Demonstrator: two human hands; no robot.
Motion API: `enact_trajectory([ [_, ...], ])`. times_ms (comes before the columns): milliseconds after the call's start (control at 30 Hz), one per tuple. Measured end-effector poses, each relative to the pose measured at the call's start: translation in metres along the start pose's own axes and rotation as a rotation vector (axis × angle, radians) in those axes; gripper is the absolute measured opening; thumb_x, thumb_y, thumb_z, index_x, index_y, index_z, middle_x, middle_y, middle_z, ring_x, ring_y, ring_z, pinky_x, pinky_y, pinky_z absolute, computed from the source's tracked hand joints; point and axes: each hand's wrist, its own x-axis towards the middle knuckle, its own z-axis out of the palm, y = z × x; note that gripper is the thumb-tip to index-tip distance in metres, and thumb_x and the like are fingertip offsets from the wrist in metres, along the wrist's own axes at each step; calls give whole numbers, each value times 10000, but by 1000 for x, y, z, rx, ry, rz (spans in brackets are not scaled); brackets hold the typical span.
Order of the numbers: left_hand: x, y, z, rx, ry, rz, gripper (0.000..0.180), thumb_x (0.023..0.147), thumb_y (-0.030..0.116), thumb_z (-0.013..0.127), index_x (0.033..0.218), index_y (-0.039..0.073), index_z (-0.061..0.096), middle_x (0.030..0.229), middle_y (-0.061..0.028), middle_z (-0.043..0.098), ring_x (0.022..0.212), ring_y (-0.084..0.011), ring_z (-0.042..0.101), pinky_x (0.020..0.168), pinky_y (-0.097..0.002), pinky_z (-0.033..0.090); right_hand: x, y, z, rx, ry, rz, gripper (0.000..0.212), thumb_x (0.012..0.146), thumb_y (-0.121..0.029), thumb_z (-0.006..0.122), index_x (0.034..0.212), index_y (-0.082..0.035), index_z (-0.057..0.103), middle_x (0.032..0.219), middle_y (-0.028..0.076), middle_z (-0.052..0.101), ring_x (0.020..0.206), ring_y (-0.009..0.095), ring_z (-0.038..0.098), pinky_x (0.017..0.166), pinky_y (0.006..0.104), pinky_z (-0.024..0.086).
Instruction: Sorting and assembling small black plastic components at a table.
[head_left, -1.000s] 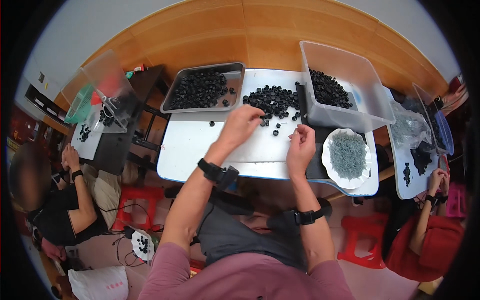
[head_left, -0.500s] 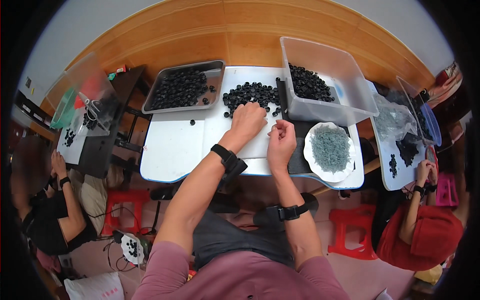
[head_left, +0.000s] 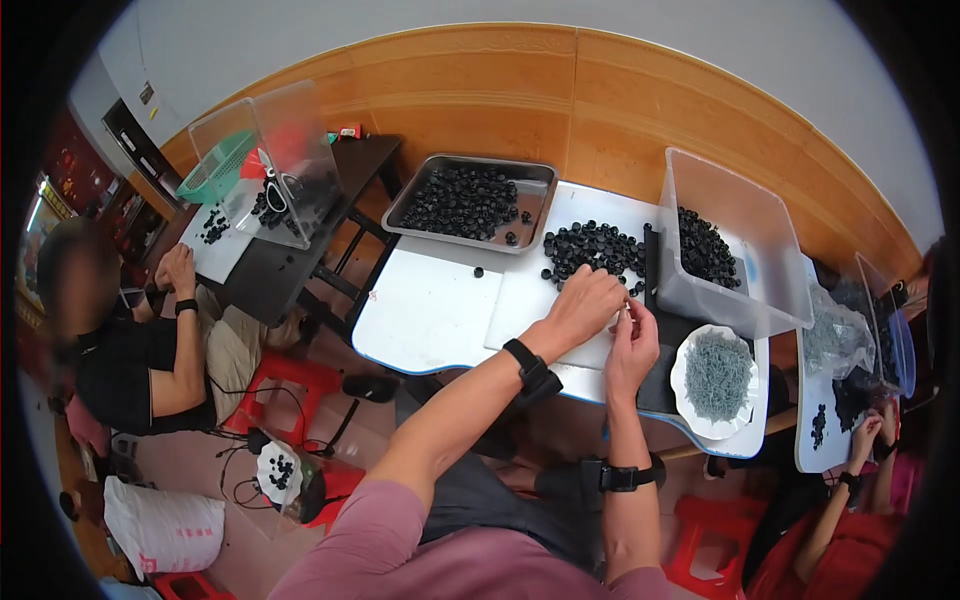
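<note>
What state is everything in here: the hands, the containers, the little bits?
Left hand: fingers bent, close to the right; grip contents unclear.
Right hand: fingers curled; grip contents unclear.
Loose black pieces: clustered between tray and bin.
Metal tray: open, partly filled.
Clear bin: open-topped, partly filled.
White plate: heaped with grey-green bits.
Plastic bag: crumpled.

Tray (head_left: 534, 192), black parts (head_left: 592, 248) on table (head_left: 425, 315)

No legible text in view
Faint red print on the plump white sack (head_left: 160, 525) at lower left, too blurred to read; tiny red mark near the left edge of the blue-rimmed white table (head_left: 430, 310), also unreadable
</note>
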Motion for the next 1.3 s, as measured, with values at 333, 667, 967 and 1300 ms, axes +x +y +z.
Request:
enact_trajectory([
  [333, -28, 12, -24, -453, 29, -270, 129, 902, 101, 709, 1022, 53, 700, 919, -128, 731, 856, -329, 713, 751, -417, 571, -2, 6, -7, 38, -86, 96, 135, 980, -77, 673, 1030, 27, 742, 861, 48, 703, 669, 84, 613, 597, 241, 489],
  [667, -31, 2, -37, -424, -10, -243, 165, 897, 82, 737, 1046, 58, 672, 924, -117, 744, 834, -303, 741, 719, -378, 590, -1, -2, -2, 142, -160, 126, 131, 943, -85, 737, 1014, 22, 760, 851, 24, 722, 692, 54, 613, 601, 221, 500],
  [967, -24, 0, -47, -449, 10, -157, 187, 871, 79, 748, 1042, 42, 681, 997, -112, 731, 930, -318, 707, 816, -404, 559, 0, 5, -7, 182, -105, 119, 101, 967, -76, 699, 1007, 13, 725, 835, 9, 692, 672, 52, 596, 599, 212, 484],
  [1300, -37, -6, -27, -236, -119, -268, 293, 795, 209, 831, 1019, 55, 721, 897, -100, 659, 863, -287, 639, 769, -418, 518, 0, 6, -3, 139, -53, 48, 99, 993, -90, 679, 1025, 3, 691, 824, -4, 661, 657, 46, 573, 585, 211, 459],
])
